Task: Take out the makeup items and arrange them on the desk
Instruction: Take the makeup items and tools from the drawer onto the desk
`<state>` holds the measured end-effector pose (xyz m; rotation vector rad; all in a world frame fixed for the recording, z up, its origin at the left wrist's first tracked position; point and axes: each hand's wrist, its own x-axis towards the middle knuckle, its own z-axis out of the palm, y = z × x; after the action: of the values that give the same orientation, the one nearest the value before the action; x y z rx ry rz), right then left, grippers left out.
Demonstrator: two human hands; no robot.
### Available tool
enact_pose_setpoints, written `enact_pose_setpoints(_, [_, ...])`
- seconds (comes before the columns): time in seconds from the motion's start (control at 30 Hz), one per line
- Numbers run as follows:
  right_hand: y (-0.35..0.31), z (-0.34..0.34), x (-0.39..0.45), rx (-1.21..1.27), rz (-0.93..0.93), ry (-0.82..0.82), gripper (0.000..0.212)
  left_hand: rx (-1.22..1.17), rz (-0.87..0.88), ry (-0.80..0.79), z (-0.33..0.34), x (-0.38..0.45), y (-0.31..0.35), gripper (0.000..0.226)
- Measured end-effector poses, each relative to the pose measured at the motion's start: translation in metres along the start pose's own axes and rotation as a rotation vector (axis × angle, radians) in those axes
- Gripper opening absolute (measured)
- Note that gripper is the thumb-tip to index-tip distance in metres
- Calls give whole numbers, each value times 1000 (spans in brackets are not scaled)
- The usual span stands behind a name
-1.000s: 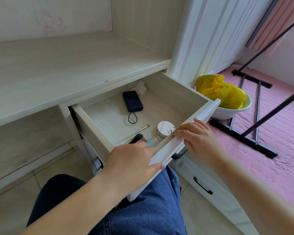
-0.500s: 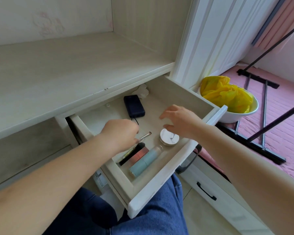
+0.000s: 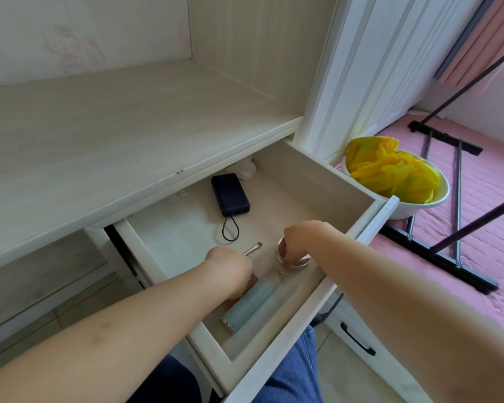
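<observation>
Inside the drawer: both hands reach down among the makeup items.
Drawer point(image 3: 376, 219): pulled out from under the tabletop point(image 3: 99, 135), white front, pale floor.
Left hand point(image 3: 230, 269): knuckles up, fingers curled downward over the handle end of the brush; whether they actually pinch it cannot be told, since the fingertips are hidden under the hand.
Brush point(image 3: 253, 249): thin metal handle, small brown tip, sticking out past the left fingers toward the back of the drawer.
Right hand point(image 3: 298, 242): fingers curled down around the rim of the round jar, gripping it from above.
Round jar point(image 3: 293, 258): low, silvery, directly beneath the right fingers, resting on or just off the drawer floor; which one cannot be told.
Blue tube point(image 3: 249, 302): pale blue, lying lengthwise just beside the left fingers on the near side, cap end toward the drawer front.
Reddish item point(image 3: 252, 282): only a sliver shows, between the left fingers and the blue tube.
Power bank point(image 3: 230, 194): dark, with a black cord loop, well beyond both sets of fingers at the back of the drawer.
Bowl point(image 3: 405, 207): white, holding a yellow bag point(image 3: 390, 170), on the pink bed cover, far right of the right fingers.
Jeans point(image 3: 291, 373): blue, below the drawer front.
</observation>
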<state>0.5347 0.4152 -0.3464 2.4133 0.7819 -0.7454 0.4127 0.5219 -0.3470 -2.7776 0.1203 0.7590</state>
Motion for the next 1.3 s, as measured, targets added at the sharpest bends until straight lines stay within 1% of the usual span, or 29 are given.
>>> enact_pose_setpoints(0.03, [-2, 0, 1, -11, 4, 7, 37, -7, 0, -6, 1, 1, 0, 30])
enact_pose_setpoints(0.1, [-4, -1, 2, -30, 17, 27, 56, -21, 6, -27, 1, 3, 0, 30])
enact_pose_setpoints(0.17, [-6, 1, 4, -36, 39, 33, 66, -19, 13, -58, -3, 4, 1, 29])
enact_pose_setpoints(0.23, [-7, 5, 7, -29, 48, 30, 69, -13, 27, -85, -6, 6, 4, 31])
enact_pose_setpoints(0.33, [-8, 9, 13, -40, 42, 25, 75, 57, 62, -109, -4, 10, 7, 40])
enact_pose_setpoints(0.4, [-8, 11, 15, -60, 34, 24, 72, 67, 50, -90, -1, 15, 7, 37])
enact_pose_setpoints(0.5, [-6, 11, 14, -30, 34, 78, 67, -55, -9, -48, 0, 17, 1, 27])
enact_pose_setpoints(0.57, [-4, 6, 10, 56, 17, 120, 63, -152, -27, 15, -5, 14, -5, 19])
enact_pose_setpoints(0.63, [-2, 1, 4, 171, -2, 159, 58, -242, -28, 91, -8, 10, -13, 5])
enact_pose_setpoints(0.7, [-1, -4, -4, 306, -30, 243, 53, -364, -35, 175, -11, 2, -27, 15])
enact_pose_setpoints(0.73, [0, -8, -9, 356, -57, 300, 53, -439, -44, 227, -12, -3, -35, 14])
enact_pose_setpoints(0.77, [0, -14, -16, 377, -90, 362, 55, -510, -53, 293, -14, -11, -44, 13])
enact_pose_setpoints(0.83, [3, -25, -31, 390, -149, 482, 62, -626, -72, 433, -22, -31, -62, 16])
enact_pose_setpoints(0.9, [2, -40, -48, 402, -199, 606, 68, -703, -96, 566, -30, -56, -81, 18])
enact_pose_setpoints(0.97, [-1, -57, -65, 429, -240, 693, 71, -758, -131, 666, -38, -82, -98, 20])
enact_pose_setpoints(1.07, [-15, -88, -88, 462, -324, 781, 72, -832, -208, 778, -43, -119, -124, 21])
enact_pose_setpoints(1.13, [-28, -105, -102, 489, -380, 849, 71, -878, -264, 833, -42, -141, -138, 18])
enact_pose_setpoints(1.23, [-57, -134, -116, 553, -474, 978, 71, -984, -350, 921, -36, -176, -165, 12])
enact_pose_setpoints(1.3, [-81, -152, -121, 570, -541, 1020, 71, -1031, -415, 970, -28, -195, -186, 10])
